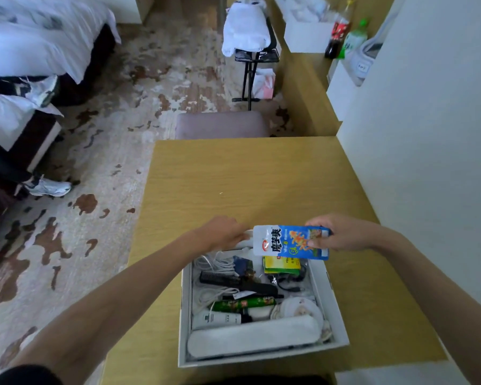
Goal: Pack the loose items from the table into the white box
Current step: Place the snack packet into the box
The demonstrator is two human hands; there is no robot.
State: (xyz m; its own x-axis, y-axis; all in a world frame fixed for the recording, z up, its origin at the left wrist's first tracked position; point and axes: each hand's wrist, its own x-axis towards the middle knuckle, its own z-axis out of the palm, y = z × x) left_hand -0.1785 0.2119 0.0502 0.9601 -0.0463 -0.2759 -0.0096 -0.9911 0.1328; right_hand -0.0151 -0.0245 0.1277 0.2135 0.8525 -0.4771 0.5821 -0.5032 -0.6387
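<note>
The white box [332, 307] stands at the near edge of the wooden table [233, 176]. It holds several items: a black comb [220, 278], white cables, a green tube [243, 304], a white tube [217, 319], a yellow-green packet [282, 265] and a rolled white towel [253, 339]. My right hand [342, 232] grips a blue and white snack packet [286, 241] by its right end, held flat above the box's far edge. My left hand [222, 232] is closed on the far rim of the box.
A padded stool [222, 125] stands beyond the table's far edge. A white wall [428, 162] runs along the right side. Bottles [342, 29] and a white container [307, 34] sit on a far counter. Beds and a shoe [49, 187] lie to the left on patterned carpet.
</note>
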